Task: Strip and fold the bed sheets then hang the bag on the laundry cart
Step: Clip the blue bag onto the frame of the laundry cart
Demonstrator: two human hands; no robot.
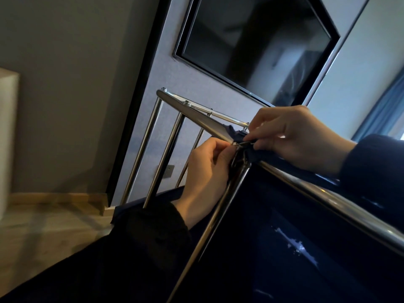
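Observation:
A chrome laundry cart frame (192,114) fills the middle of the view, tilted by the camera angle. A dark blue bag (284,237) hangs inside it, its edge gathered over the frame's near corner. My left hand (207,169) pinches a small metal hook or clip at that corner, from below. My right hand (293,136) comes in from the right and pinches the bag's blue fabric at the same spot, on top of the rail. Both sleeves are dark. No bed sheets are in view.
A black TV (258,40) hangs on a pale wall panel behind the cart. A wall socket (168,171) sits low on that panel. Wooden floor (43,232) lies at lower left, a white furniture edge (7,127) at far left, blue curtain (384,106) at right.

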